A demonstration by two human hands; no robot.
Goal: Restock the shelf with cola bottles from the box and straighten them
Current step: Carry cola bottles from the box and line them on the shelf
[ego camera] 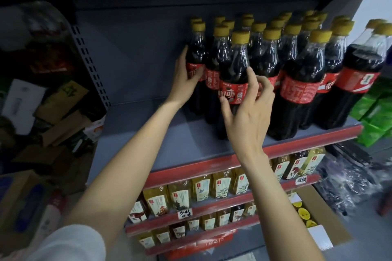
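Gripping the leftmost cola bottle [196, 57] on the shelf [135, 133], the left hand [186, 76] is curling round its label; the right hand [248, 101] is pinching the front bottle [234, 74]; the box [318, 224] is sitting lower right.

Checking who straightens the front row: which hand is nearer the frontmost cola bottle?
Right. The right hand pinches the frontmost cola bottle at its label; the left hand grips the leftmost bottle, two bottles away.
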